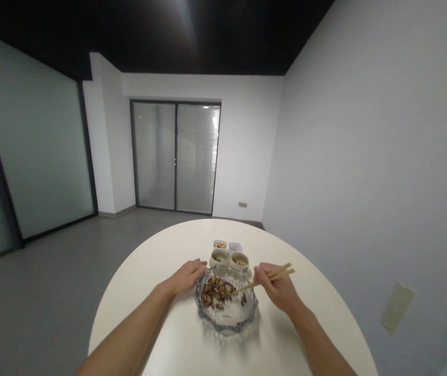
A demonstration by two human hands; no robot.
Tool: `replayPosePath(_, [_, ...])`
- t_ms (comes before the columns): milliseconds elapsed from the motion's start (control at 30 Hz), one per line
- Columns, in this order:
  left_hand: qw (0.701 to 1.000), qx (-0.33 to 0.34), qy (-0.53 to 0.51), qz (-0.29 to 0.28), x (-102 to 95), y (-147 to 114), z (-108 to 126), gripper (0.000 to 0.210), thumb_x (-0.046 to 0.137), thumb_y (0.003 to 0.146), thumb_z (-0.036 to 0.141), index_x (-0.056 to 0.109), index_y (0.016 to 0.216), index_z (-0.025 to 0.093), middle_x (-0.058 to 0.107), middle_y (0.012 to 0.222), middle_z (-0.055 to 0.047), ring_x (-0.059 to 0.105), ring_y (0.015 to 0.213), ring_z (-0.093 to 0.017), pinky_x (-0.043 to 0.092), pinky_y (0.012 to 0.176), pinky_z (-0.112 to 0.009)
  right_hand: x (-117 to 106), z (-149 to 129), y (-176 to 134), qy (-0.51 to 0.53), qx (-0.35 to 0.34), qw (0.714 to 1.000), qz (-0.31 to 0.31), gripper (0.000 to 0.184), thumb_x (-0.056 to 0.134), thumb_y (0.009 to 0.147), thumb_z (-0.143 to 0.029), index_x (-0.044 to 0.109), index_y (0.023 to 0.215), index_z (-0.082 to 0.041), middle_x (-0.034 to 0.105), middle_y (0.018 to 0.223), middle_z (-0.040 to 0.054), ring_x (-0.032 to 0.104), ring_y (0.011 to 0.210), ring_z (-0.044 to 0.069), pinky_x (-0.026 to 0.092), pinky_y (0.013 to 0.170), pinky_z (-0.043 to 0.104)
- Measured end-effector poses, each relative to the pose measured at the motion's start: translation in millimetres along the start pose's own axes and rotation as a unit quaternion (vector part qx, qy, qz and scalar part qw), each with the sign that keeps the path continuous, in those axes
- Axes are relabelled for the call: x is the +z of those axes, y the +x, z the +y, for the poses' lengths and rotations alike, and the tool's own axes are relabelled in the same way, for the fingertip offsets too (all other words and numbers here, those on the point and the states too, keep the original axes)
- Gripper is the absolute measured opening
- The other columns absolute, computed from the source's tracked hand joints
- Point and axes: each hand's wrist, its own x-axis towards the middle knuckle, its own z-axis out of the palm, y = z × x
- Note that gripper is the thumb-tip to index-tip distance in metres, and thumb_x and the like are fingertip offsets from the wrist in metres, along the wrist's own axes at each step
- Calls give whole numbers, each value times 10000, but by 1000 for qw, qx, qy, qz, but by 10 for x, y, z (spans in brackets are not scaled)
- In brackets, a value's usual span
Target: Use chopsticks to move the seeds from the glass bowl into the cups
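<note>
Pale round desk [168, 355], grey-floored room. Scalloped clear-glass bowl [228, 328] on desk; brown oblong nuts [212, 293] mostly at its left. Right hand [277, 286] pinches pale wooden chopsticks [248, 286], tips near nuts. Left hand [187, 275] unclenched beside rim, contact unclear. Round cream cups [214, 262] beyond bowl hold little; judged largely undone.
</note>
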Motion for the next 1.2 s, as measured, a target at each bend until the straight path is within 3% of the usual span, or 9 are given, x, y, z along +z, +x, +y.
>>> replayPosePath(267, [1000,-4,3,-2,5,-1,19,714,302,1043,706,666,1430,229,559,1576,-76,382,1529,-364,189,1302,-548,-115,48,-39,-22,-30,995,89,719,328,1079,-624,583,535,-228,545,490,32,512,464,166,390,471,284])
replayPosePath(533, [1000,-5,-3,5,3,-13,20,744,305,1024,757,668,1428,248,572,1565,-73,395,1524,-360,193,1304,-526,-43,-171,0,-73,-111,990,-46,687,314,1111,-535,540,538,-231,511,492,14,475,477,145,310,515,279])
replayPosePath(700, [1000,0,-9,7,10,-4,1,741,308,1021,768,673,1420,260,581,1557,-72,397,1525,-351,190,1304,-522,-24,-178,7,-113,-127,983,-63,615,380,1106,-469,507,554,-230,494,504,-4,423,489,136,271,525,283])
replayPosePath(900, [1000,2,-9,7,15,13,-18,758,305,1018,778,679,1411,249,575,1561,-85,403,1521,-347,194,1302,-523,-82,-159,-5,-114,-152,981,-32,619,319,1118,-495,463,577,-229,463,511,-11,397,482,134,251,521,288])
replayPosePath(1033, [1000,3,-2,3,12,8,-7,746,295,1031,748,667,1425,235,561,1573,-89,394,1525,-354,193,1299,-546,-92,-193,-3,-112,-161,979,-59,620,271,1131,-456,453,583,-230,467,512,-9,411,484,136,266,533,288])
replayPosePath(1200, [1000,-2,-11,5,14,2,3,682,330,1038,719,679,1407,264,566,1572,-60,393,1526,-341,186,1305,-527,-91,-300,16,-114,-146,978,-95,608,349,1118,-482,485,581,-232,491,512,-9,415,488,136,270,539,286])
